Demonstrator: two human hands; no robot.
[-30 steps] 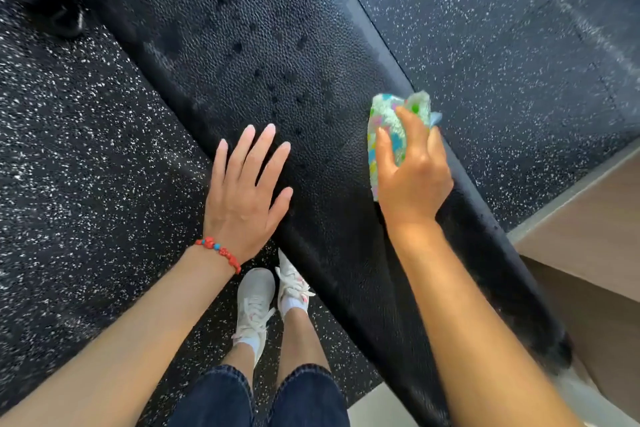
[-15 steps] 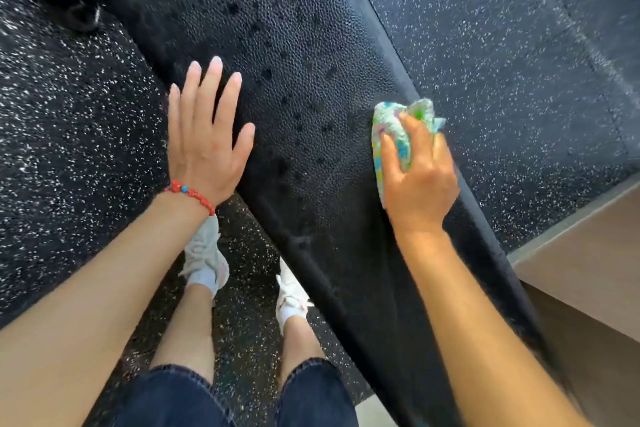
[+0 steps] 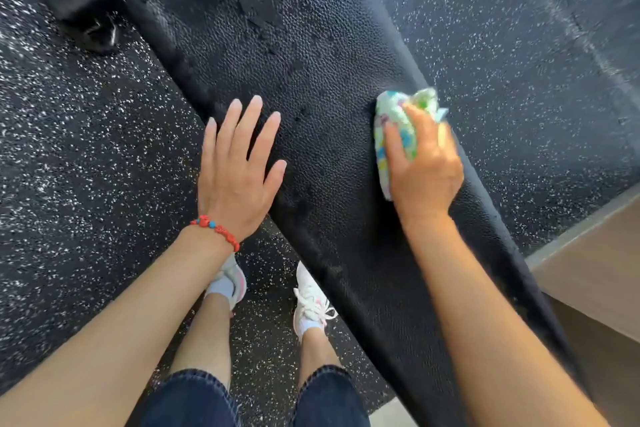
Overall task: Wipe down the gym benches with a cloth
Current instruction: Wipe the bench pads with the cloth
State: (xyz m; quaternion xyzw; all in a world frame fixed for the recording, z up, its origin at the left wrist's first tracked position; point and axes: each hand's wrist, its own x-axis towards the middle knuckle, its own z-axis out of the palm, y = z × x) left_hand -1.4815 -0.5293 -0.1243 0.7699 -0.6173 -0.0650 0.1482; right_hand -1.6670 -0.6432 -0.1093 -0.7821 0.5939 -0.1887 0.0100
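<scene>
Looking straight down over a long black gym bench (image 3: pixel 304 55) with a pebbled pad, running diagonally from upper left to lower right across a speckled rubber floor (image 3: pixel 79 135). Right hand (image 3: pixel 424 166) closed around a bunched, brightly patterned cloth (image 3: pixel 393 121), fingers curled over the top and pressing it onto the pad close to the bench's far edge. Left hand (image 3: pixel 239 166) empty, fingers spread and flat, lying over the near edge of the pad at roughly the same point along its length; whether resting on it or hovering just above, hard to tell. A red beaded bracelet (image 3: pixel 216 230) around the left wrist. Most of the unwiped-looking length stretching away up and to the left from the cloth, along the bench's long axis, with scattered dark wet-looking spots and patches in that direction; a shorter stretch running down to the right beneath the right forearm. Cloth hand plainly the nearer one for any stroke along the far edge. Two white trainers (image 3: pixel 311 302) on the floor beside the bench, dark cropped jeans above. Both ends of the bench cut off by the frame, the underside and legs hidden, a blurred black shape at upper left unidentifiable. A pale wooden platform (image 3: pixel 595 253) at the right edge, only partly in view.
</scene>
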